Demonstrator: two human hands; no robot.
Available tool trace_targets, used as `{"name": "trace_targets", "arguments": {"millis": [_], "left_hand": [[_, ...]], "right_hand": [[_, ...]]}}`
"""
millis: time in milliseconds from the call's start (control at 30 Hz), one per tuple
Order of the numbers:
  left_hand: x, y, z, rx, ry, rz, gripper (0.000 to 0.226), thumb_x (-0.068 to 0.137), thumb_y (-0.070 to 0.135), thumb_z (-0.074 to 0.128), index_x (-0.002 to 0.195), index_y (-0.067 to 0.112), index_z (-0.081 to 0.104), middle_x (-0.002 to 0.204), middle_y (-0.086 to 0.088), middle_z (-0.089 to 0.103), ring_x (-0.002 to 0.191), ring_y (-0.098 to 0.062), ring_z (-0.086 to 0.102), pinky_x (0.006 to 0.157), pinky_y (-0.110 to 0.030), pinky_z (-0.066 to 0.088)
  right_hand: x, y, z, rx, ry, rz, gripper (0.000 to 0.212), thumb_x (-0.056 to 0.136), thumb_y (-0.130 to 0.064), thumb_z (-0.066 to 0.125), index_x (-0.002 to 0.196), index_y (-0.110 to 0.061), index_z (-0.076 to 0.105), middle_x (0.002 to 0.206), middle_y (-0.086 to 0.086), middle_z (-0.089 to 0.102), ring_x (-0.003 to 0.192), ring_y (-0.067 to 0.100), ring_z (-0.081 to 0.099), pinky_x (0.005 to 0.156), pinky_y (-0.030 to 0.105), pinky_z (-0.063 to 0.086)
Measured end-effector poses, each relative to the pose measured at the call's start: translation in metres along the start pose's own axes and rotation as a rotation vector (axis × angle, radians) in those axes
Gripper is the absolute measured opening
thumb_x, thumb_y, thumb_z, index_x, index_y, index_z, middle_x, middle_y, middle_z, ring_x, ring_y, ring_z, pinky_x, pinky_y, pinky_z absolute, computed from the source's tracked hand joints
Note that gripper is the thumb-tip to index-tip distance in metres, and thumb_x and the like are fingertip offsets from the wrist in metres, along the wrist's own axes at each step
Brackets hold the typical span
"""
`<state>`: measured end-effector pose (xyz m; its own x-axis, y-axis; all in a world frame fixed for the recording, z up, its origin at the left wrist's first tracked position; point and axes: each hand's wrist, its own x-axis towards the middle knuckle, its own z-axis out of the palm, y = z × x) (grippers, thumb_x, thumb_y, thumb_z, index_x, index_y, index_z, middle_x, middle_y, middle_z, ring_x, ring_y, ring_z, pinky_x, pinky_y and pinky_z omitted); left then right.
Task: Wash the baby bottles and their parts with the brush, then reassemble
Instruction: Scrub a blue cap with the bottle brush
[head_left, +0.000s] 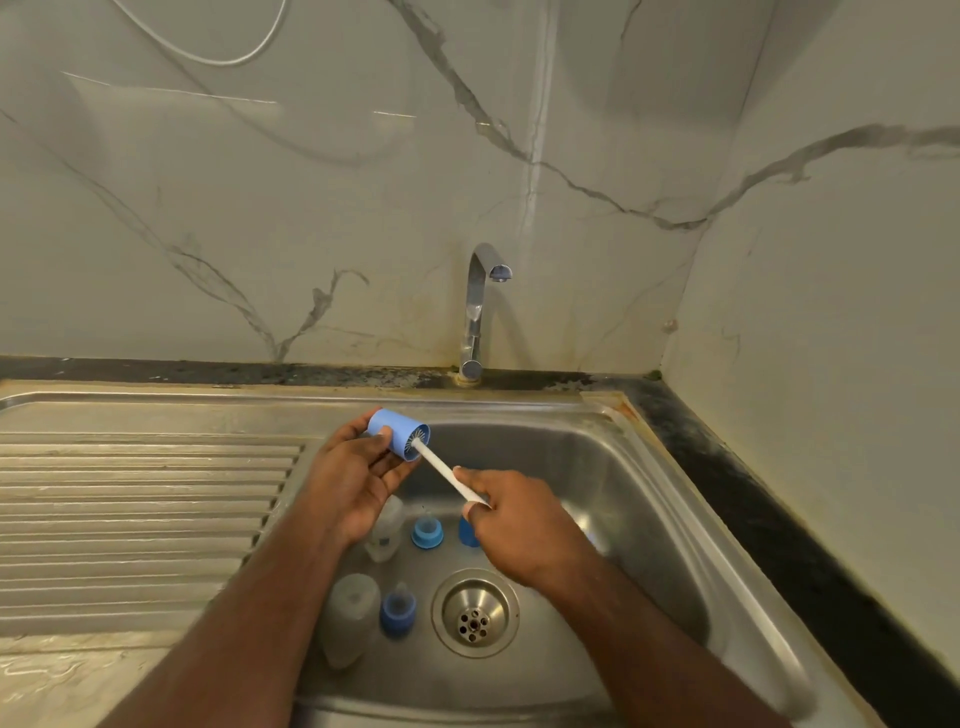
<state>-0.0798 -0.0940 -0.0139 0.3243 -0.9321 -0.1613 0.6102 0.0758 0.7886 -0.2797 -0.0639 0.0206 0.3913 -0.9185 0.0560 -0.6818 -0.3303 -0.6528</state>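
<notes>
My left hand (358, 478) grips a light blue bottle cap (397, 434) on its side over the sink's left rim. My right hand (511, 519) holds the white handle of the brush (441, 470), whose bristle head sits inside the cap's open end. In the steel sink (649, 519) lie two clear bottles, one near my left wrist (387, 535) and one lower down (350, 618). A blue collar with teat (427, 532) and a darker blue one (398, 610) stand on the basin floor. Another blue part (467, 535) is half hidden under my right hand.
A chrome tap (480, 306) stands behind the basin, with no water running. The drain strainer (474, 618) sits at the basin's centre. A ribbed steel draining board (145, 519) stretches to the left. Marble walls close in at the back and right.
</notes>
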Motion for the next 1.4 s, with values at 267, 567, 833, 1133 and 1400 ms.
{"name": "trace_targets", "arguments": {"millis": [267, 567, 833, 1133, 1400], "left_hand": [[-0.0024, 0.0024, -0.0007, -0.017, -0.027, 0.000, 0.025, 0.103, -0.001, 0.048, 0.125, 0.006, 0.057, 0.117, -0.024, 0.066, 0.092, -0.030, 0.071, 0.068, -0.034, 0.064], [-0.0038, 0.0070, -0.0014, -0.110, -0.047, -0.002, 0.020, 0.100, 0.000, 0.045, 0.112, 0.007, 0.059, 0.111, -0.025, 0.068, 0.095, -0.033, 0.070, 0.081, -0.039, 0.062], [0.0009, 0.0040, -0.0011, -0.118, -0.051, -0.021, 0.020, 0.100, 0.002, 0.048, 0.117, 0.003, 0.058, 0.110, -0.027, 0.069, 0.091, -0.033, 0.073, 0.073, -0.038, 0.065], [-0.0007, 0.0048, -0.0029, -0.021, -0.039, -0.018, 0.018, 0.102, 0.005, 0.050, 0.118, 0.001, 0.058, 0.110, -0.027, 0.068, 0.095, -0.035, 0.070, 0.075, -0.037, 0.064], [-0.0020, 0.0066, -0.0008, -0.018, -0.040, 0.011, 0.015, 0.101, 0.007, 0.055, 0.116, 0.004, 0.060, 0.104, -0.022, 0.072, 0.085, -0.027, 0.075, 0.067, -0.034, 0.064]], "right_hand": [[0.0008, -0.0042, 0.0014, 0.098, -0.121, 0.038, 0.048, 0.099, -0.018, 0.052, 0.144, -0.032, 0.051, 0.095, -0.001, 0.069, 0.067, 0.012, 0.062, 0.062, 0.027, 0.053], [-0.0040, -0.0115, 0.0070, 0.789, -0.232, 0.249, 0.043, 0.099, -0.007, 0.055, 0.139, -0.024, 0.057, 0.074, 0.008, 0.059, 0.051, 0.011, 0.049, 0.045, 0.022, 0.040], [-0.0008, -0.0075, 0.0032, 0.475, -0.118, 0.165, 0.044, 0.099, -0.014, 0.055, 0.141, -0.028, 0.055, 0.074, -0.001, 0.059, 0.052, 0.009, 0.051, 0.047, 0.021, 0.041], [0.0002, -0.0054, -0.0012, 0.062, -0.094, 0.025, 0.047, 0.097, -0.021, 0.057, 0.141, -0.035, 0.055, 0.098, -0.008, 0.070, 0.067, 0.008, 0.061, 0.063, 0.022, 0.049], [-0.0024, -0.0069, 0.0070, 0.525, -0.131, 0.151, 0.044, 0.099, -0.013, 0.058, 0.140, -0.029, 0.056, 0.072, -0.001, 0.060, 0.052, 0.009, 0.050, 0.049, 0.024, 0.042]]}}
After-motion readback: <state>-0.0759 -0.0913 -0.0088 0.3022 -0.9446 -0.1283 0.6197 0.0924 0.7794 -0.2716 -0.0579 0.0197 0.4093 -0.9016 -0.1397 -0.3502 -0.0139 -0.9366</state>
